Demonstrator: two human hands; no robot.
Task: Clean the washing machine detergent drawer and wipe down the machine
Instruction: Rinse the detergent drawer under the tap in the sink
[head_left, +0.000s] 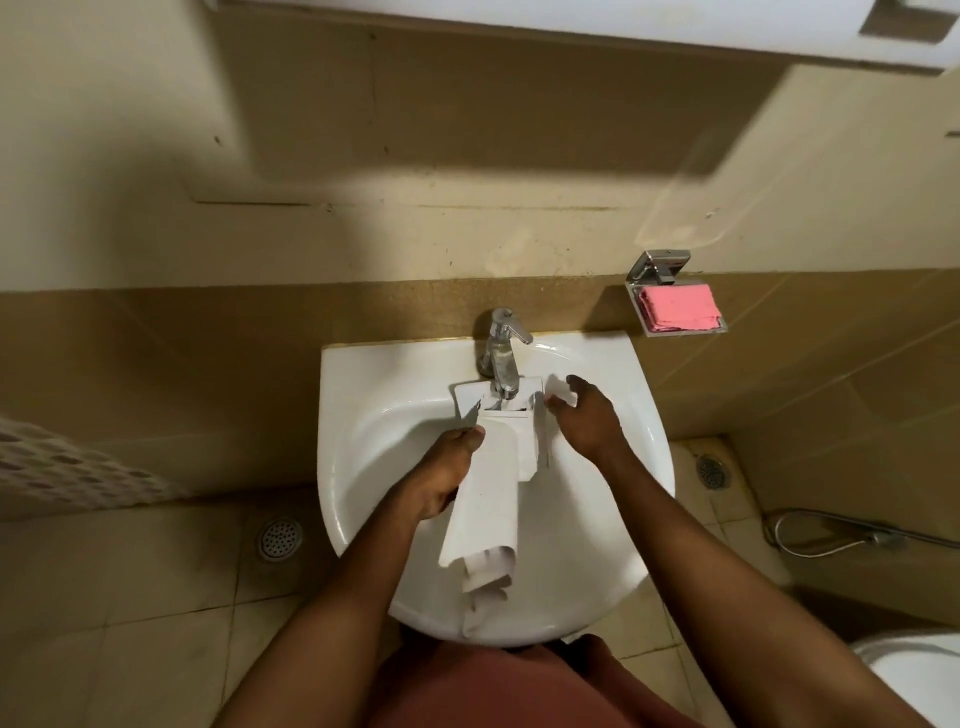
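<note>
**Both hands forward, both holding**

Two bare forearms reached forward from the lower edge, drawing closer together toward the hands. The left hand (447, 475) gripped the left side of the drawer (493, 499), fingers curled under it and thumb stretched forward along its edge. The right hand (587, 415) sat further ahead, back upward, pinching a small white piece (563, 392).

white basin (353, 374), chrome tap (501, 358) fixed at back rim; white detergent drawer (491, 499) spanning bowl lengthwise, far end under tap spout.
</note>
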